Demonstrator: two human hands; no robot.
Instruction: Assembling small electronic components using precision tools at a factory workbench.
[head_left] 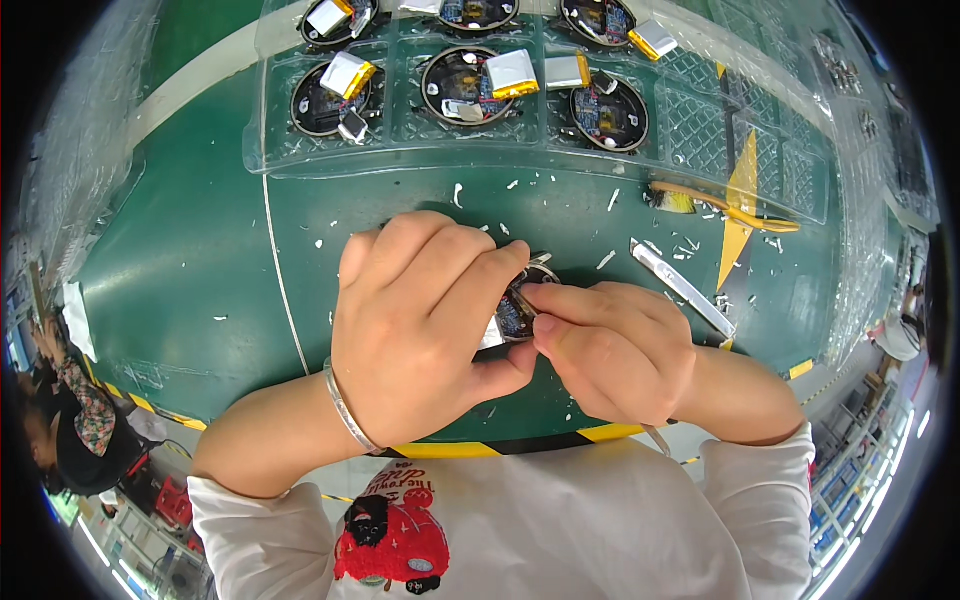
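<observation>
Left hand (430,310) brackets an open, round, black-cased electronic unit (516,315) between thumb and index finger; right hand (620,350) nearly closes its thumb-and-index grip at the unit's right side, whether on rim or small part, can't tell. Unit sits mid-way between the green table (200,290)'s near edge and the clear plastic tray (400,162) toward the far edge. Progress: casing open, circuitry bare, so this one looks unfinished. Tray units (452,82) also lie open, silver-and-yellow flat battery packs (511,73) resting loosely; likely unfinished too. Fingers hide most of the held unit; far tray row is cut off.
</observation>
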